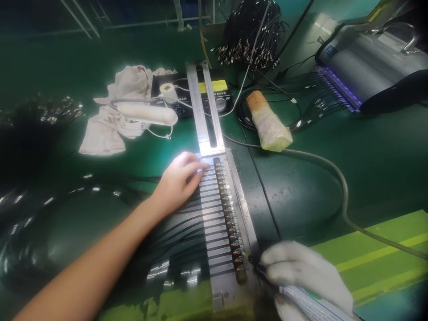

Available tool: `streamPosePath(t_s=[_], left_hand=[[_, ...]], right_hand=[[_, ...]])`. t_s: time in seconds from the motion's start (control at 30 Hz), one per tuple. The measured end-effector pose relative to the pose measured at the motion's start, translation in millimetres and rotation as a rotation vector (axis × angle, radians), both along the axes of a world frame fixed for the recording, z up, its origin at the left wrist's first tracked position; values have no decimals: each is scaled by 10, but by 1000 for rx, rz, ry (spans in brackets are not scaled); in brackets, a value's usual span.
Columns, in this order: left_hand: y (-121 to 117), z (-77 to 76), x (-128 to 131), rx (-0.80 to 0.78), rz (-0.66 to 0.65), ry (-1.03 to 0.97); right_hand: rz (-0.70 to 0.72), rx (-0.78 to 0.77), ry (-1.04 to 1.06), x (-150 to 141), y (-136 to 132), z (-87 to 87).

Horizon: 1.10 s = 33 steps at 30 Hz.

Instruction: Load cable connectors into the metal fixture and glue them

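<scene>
My bare left hand (183,178) rests on the far end of a metal slotted jig (214,205). Its fingers are stretched out and touch the top slots. Thin black cables (187,218) come in from the left and lie in the slots. Their stripped ends with small connectors (230,218) line up over a dark groove. My right hand (307,276), in a white glove, is closed around a white printed tube (310,305) with a black nozzle. The nozzle tip is at the near end of the connector row, close to the lowest connectors; whether it touches one I cannot tell.
Behind the jig stand a black control box (182,96) and a metal slotted frame (199,107). A white handheld tool (147,113) lies on cloth gloves (103,133). To the right are a wrapped brush-like block (270,125), a grey hose (344,191) and a purple-lit machine (374,67).
</scene>
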<state>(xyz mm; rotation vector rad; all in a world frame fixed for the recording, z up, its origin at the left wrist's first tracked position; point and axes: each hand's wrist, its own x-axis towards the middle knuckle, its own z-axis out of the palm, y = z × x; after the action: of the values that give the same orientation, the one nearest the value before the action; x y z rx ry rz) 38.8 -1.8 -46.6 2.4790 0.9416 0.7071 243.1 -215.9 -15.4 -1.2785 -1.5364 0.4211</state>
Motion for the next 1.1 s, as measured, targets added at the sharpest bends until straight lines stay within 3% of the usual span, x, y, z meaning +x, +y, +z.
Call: streamPosePath(t_s=[0.3, 0.53, 1.1], left_hand=[[1, -4, -2, 12, 0, 15], [-18, 11, 9, 7, 4, 8], [-1, -6, -4, 14, 8, 11]], right_hand=[[-145, 52, 70, -50, -132, 45], [55, 9, -36, 59, -175, -9], [90, -34, -94, 104, -89, 63]])
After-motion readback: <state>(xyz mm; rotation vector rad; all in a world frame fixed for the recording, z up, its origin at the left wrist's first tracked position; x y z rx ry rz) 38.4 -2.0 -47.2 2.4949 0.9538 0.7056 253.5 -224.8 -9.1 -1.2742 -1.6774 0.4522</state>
